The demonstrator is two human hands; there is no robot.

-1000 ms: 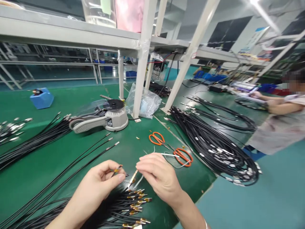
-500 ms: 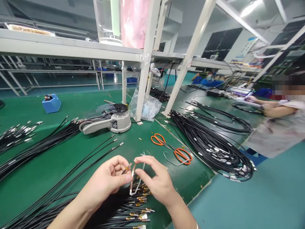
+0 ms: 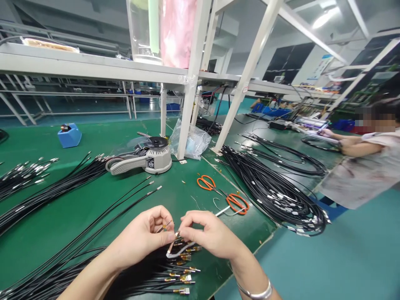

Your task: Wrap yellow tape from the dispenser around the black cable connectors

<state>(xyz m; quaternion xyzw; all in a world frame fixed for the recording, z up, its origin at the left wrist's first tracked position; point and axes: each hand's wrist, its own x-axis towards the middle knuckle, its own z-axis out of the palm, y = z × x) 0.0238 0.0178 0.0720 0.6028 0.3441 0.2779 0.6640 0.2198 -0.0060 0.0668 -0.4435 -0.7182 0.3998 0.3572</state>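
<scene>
Currently | left hand [image 3: 142, 236]: closed, pinching cable end [image 3: 164, 226] | right hand [image 3: 214, 235]: fingertips together, gripping copper-coloured strip [image 3: 172, 243]

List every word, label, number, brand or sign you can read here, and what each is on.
No text can be read.
Black label on the grey machine: white marks, too small.
Wall sign at the back: too blurred.
Sticker on the slanted post: too small.
White tag at the upright post's foot: too small.

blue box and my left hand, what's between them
The head view shows a thick bundle of black cables, then a few loose cables nearer your left hand.
</scene>
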